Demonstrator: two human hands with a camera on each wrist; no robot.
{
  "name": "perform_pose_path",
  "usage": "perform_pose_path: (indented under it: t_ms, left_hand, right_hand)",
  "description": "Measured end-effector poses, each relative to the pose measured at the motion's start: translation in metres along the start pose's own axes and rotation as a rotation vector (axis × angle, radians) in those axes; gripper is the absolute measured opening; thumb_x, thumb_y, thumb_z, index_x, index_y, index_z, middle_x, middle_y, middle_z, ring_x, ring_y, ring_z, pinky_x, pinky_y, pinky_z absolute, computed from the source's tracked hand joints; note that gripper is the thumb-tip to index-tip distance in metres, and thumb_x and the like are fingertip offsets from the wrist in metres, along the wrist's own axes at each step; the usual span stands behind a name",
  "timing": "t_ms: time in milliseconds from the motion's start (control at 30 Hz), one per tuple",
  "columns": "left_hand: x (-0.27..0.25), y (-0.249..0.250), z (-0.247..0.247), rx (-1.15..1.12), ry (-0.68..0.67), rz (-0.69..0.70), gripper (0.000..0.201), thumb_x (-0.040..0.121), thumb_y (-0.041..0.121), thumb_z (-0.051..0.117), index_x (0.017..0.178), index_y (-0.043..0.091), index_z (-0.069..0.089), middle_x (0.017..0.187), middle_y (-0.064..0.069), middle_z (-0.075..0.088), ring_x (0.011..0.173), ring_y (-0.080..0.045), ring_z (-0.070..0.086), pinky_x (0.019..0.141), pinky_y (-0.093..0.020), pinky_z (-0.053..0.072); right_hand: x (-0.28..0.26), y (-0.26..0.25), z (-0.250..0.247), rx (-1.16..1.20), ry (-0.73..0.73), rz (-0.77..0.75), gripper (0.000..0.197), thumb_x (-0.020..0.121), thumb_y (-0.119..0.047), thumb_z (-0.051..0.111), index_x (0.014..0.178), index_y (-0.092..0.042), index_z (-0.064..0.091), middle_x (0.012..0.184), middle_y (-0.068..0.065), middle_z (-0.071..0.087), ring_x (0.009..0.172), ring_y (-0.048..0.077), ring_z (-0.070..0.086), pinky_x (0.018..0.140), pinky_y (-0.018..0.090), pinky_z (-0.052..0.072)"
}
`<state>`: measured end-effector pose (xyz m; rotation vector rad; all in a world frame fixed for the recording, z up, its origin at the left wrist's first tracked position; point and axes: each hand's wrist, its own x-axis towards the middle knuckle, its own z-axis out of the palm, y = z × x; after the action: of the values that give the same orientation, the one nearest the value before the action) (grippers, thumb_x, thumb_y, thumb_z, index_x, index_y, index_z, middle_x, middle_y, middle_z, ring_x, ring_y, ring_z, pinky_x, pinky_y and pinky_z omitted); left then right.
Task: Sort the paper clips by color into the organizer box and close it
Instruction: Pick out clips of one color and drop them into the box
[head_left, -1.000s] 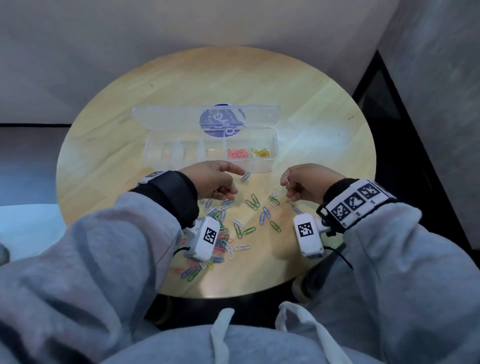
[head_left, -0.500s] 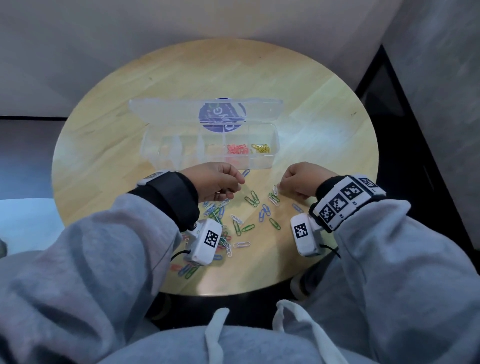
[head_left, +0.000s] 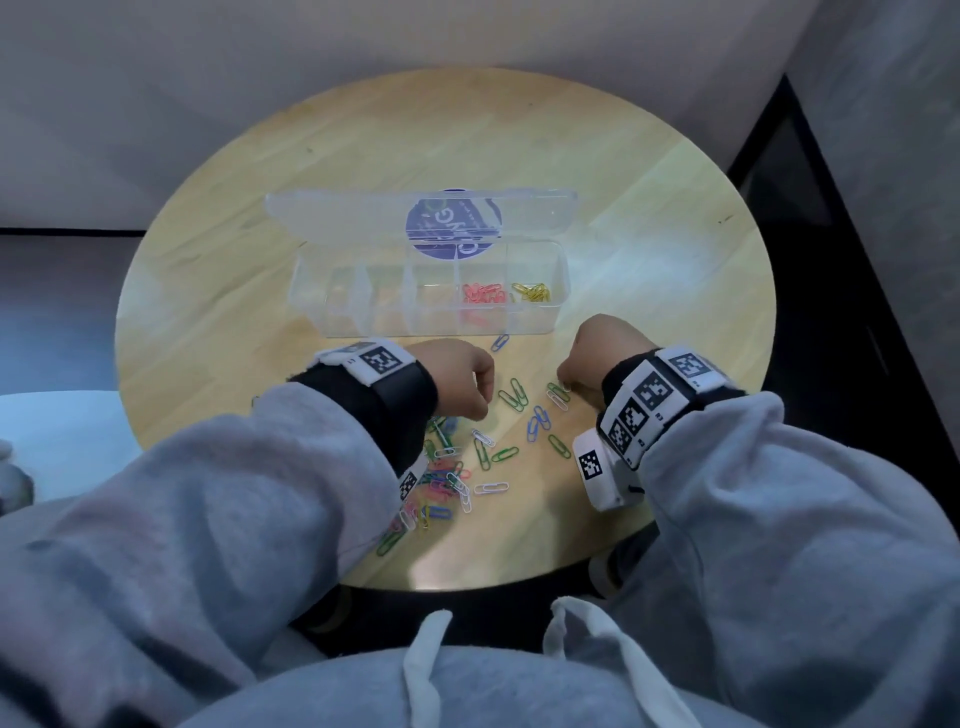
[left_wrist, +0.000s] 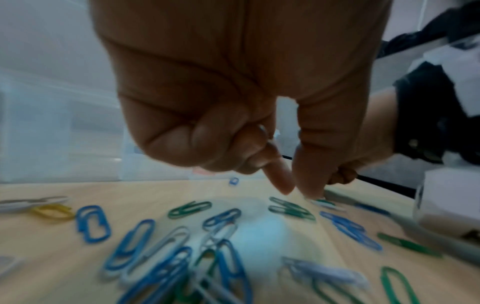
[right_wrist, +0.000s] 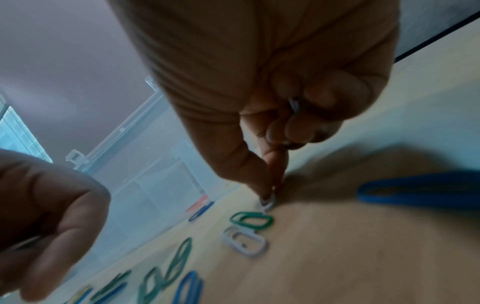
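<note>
The clear organizer box (head_left: 441, 322) stands open mid-table, its lid (head_left: 363, 213) folded back. Red clips (head_left: 483, 293) and yellow clips (head_left: 531, 292) fill its two right compartments. Loose clips (head_left: 511, 395) in green, blue, white and pink lie between box and table edge. My right hand (head_left: 563, 384) pinches a white clip (right_wrist: 269, 202) lying on the table beside a green clip (right_wrist: 250, 220); a pale clip (right_wrist: 293, 105) sits in its curled fingers. My left hand (left_wrist: 297, 190) points thumb and forefinger down just above green clips (left_wrist: 288, 207); a pale clip end (left_wrist: 262, 128) shows among its curled fingers.
The round wooden table (head_left: 649, 260) ends close to my body. A dense heap of mixed clips (head_left: 441, 488) lies under my left wrist. One blue clip (head_left: 500, 342) lies just in front of the box. A dark floor strip (head_left: 831, 312) runs along the right.
My left forefinger, stretched toward the box before, has curled down and drawn back over the green clips. My right hand has dropped onto a white clip. The head view has shifted slightly.
</note>
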<state>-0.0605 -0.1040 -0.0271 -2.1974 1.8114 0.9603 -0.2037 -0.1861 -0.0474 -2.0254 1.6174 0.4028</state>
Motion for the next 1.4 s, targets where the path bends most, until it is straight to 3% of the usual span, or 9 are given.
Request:
perform_pose_path:
  t_ms: [133,367,567,633,767,867,1067,1233,1400]
  left_hand:
    - [0.005,0.007,0.007,0.130,-0.047,-0.004,0.021,0.079,0.016,0.063,0.066,0.025,0.050,0.067,0.009,0.050,0.062,-0.010,0.050,0.047,-0.021,0.030]
    - [0.003,0.011,0.017,0.225,-0.090,0.032,0.013,0.081,0.022,0.068,0.083,0.023,0.055,0.065,0.010,0.045,0.074,-0.015,0.048,0.047,-0.022,0.027]
    - [0.005,0.006,0.022,0.209,-0.113,-0.008,0.012,0.082,0.025,0.067,0.078,0.023,0.056,0.069,0.008,0.053,0.078,-0.016,0.051,0.048,-0.021,0.030]
    - [0.003,0.003,0.021,0.152,-0.130,-0.020,0.009,0.081,0.024,0.068,0.080,0.021,0.059,0.072,0.007,0.056,0.077,-0.016,0.053,0.053,-0.021,0.035]
    - [-0.004,-0.007,0.013,-0.019,-0.114,-0.031,0.019,0.079,0.023,0.068,0.066,0.021,0.055,0.062,0.009,0.053,0.062,-0.010,0.050,0.056,-0.020,0.036]
    - [-0.012,-0.017,0.004,-0.367,-0.125,-0.060,0.026,0.080,0.013,0.068,0.062,0.019,0.051,0.062,0.001,0.056,0.054,-0.012,0.048,0.057,-0.021,0.040]
    - [-0.025,-0.022,-0.001,-0.913,-0.087,-0.093,0.035,0.084,-0.010,0.049,0.059,0.012,0.037,0.055,-0.008,0.052,0.049,-0.016,0.046,0.046,-0.019,0.035]
    - [-0.029,-0.019,-0.002,-1.217,-0.068,-0.192,0.021,0.080,0.002,0.041,0.061,0.011,0.037,0.056,-0.005,0.048,0.043,-0.011,0.041,0.037,-0.012,0.033]
    - [-0.028,-0.012,0.000,-1.006,-0.090,-0.225,0.024,0.083,0.004,0.040,0.061,0.014,0.038,0.056,0.000,0.041,0.042,-0.009,0.031,0.038,-0.013,0.020]
  right_hand:
    - [-0.001,0.004,0.003,0.013,0.021,-0.023,0.032,0.081,-0.008,0.054,0.054,-0.008,0.037,0.054,0.005,0.037,0.048,0.018,0.035,0.045,0.022,0.026]
    - [0.004,0.002,0.005,-0.023,-0.001,-0.040,0.033,0.081,-0.011,0.057,0.054,-0.009,0.039,0.055,0.006,0.039,0.049,0.018,0.038,0.045,0.023,0.027]
    - [0.001,0.006,0.004,0.009,-0.057,-0.005,0.027,0.072,-0.007,0.055,0.050,-0.010,0.041,0.033,0.002,0.038,0.043,0.020,0.036,0.046,0.019,0.028]
    - [-0.002,0.008,0.001,0.077,-0.079,-0.004,0.023,0.070,-0.008,0.055,0.050,-0.009,0.045,0.033,0.002,0.041,0.043,0.021,0.039,0.048,0.019,0.030]
    - [-0.007,0.014,-0.008,0.259,-0.128,-0.006,0.016,0.073,-0.010,0.054,0.058,-0.008,0.053,0.058,0.008,0.059,0.054,0.024,0.051,0.057,0.023,0.041]
    - [-0.009,0.022,-0.010,0.496,-0.184,-0.003,0.011,0.079,-0.002,0.052,0.069,-0.005,0.053,0.076,0.017,0.065,0.065,0.029,0.057,0.067,0.033,0.048]
    - [-0.021,0.026,-0.002,0.889,-0.226,0.020,0.021,0.093,0.002,0.034,0.080,-0.006,0.048,0.071,0.012,0.045,0.056,0.020,0.044,0.048,0.026,0.041]
    - [-0.027,0.028,0.003,0.710,-0.267,-0.008,0.013,0.090,-0.003,0.047,0.079,-0.006,0.054,0.067,0.007,0.042,0.051,0.015,0.038,0.044,0.022,0.035]
    - [-0.028,0.031,0.007,0.383,-0.203,-0.068,0.012,0.081,-0.007,0.059,0.079,-0.013,0.069,0.054,0.000,0.050,0.045,0.013,0.041,0.045,0.022,0.034]
